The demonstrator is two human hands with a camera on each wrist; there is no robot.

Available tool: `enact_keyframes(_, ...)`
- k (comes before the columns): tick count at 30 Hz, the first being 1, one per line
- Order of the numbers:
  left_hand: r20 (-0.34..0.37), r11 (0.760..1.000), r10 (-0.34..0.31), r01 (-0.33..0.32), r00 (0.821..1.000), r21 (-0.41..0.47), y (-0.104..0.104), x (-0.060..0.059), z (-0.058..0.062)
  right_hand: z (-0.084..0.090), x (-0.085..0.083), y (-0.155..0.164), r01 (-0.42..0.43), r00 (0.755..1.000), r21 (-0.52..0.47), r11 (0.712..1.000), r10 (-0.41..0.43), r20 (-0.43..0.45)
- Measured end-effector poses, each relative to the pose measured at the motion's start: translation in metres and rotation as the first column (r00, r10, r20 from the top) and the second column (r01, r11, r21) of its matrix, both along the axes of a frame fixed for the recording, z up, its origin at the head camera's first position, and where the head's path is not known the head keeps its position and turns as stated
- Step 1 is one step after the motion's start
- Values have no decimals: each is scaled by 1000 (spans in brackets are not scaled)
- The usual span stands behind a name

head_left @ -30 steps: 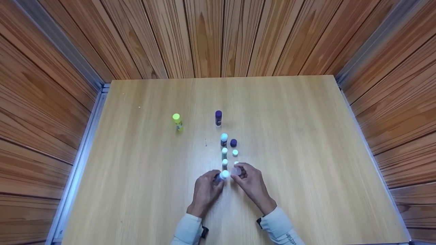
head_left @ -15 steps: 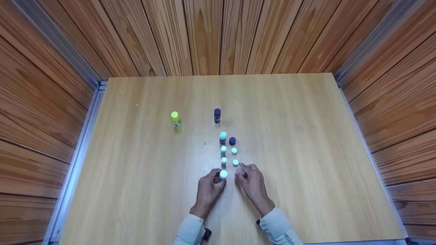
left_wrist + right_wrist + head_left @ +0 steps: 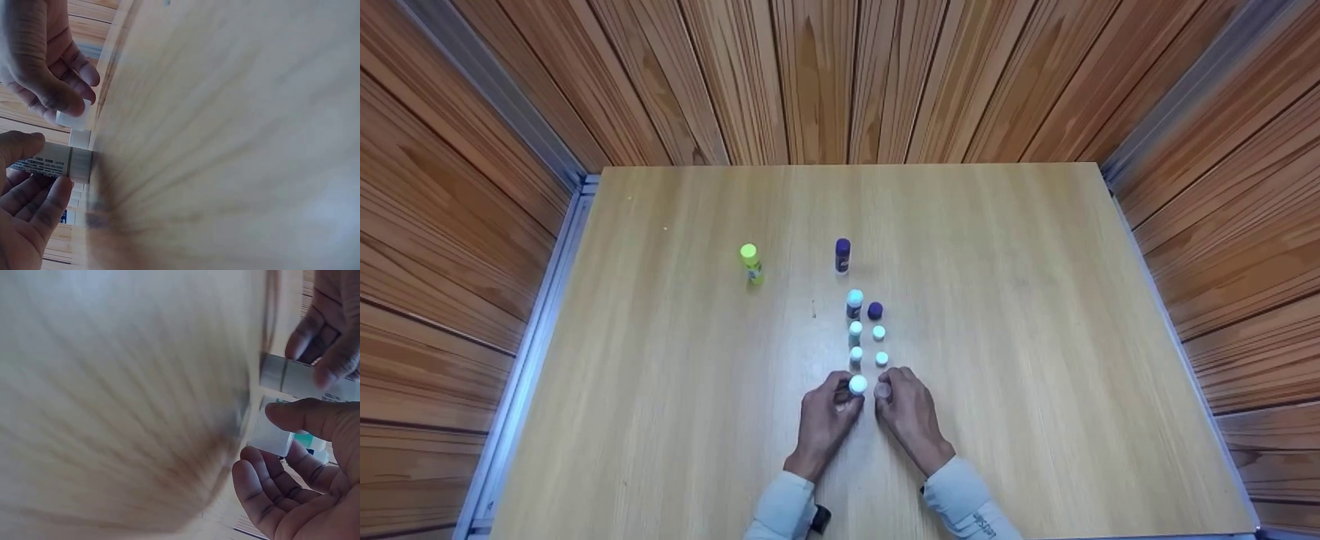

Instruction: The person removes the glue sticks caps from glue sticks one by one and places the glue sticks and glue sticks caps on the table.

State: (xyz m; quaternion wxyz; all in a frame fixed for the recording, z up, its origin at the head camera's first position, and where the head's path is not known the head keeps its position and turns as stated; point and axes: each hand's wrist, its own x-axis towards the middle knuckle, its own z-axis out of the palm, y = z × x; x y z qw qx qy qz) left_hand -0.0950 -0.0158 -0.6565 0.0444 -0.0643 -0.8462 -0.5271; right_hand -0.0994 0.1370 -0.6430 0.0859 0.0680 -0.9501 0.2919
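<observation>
My left hand [image 3: 823, 421] grips an uncapped glue stick [image 3: 858, 385], which stands upright at the near end of a row; its printed white barrel [image 3: 50, 159] shows in the left wrist view. Just to its right, my right hand [image 3: 911, 414] pinches a translucent whitish cap [image 3: 882, 390]. In the right wrist view this ribbed cap [image 3: 271, 433] is between thumb and fingers, very low at the tabletop. Ahead of the left hand stand several more glue sticks with pale tops [image 3: 856, 330]. Beside them lie a dark purple cap [image 3: 875, 310] and two pale green caps [image 3: 879, 332].
Farther back stand a capped purple glue stick [image 3: 842, 256] and, to the left, a yellow-green glue stick [image 3: 751, 263]. The wooden table [image 3: 1035, 337] is bordered by metal rails and wood-plank walls [image 3: 817, 82].
The left hand has brought its tilted glue stick upright onto the table at the row's near end. The right hand has lowered the translucent cap beside it, near the pale green caps.
</observation>
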Motion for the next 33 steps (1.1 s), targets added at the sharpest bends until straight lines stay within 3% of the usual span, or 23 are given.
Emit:
enact_keyframes(11,-34,999,-1,2,999,40,3,-2,-2,-2,-6,-1,26,999,40,999,-27,27)
enact_keyframes(24,30,999,32,-32,999,-6,6,-2,2,-5,-6,-1,16,1000,26,1000,-16,-19)
enact_keyframes(33,35,1000,23,-22,999,-20,6,-1,4,-2,-7,-1,27,999,41,999,-29,39)
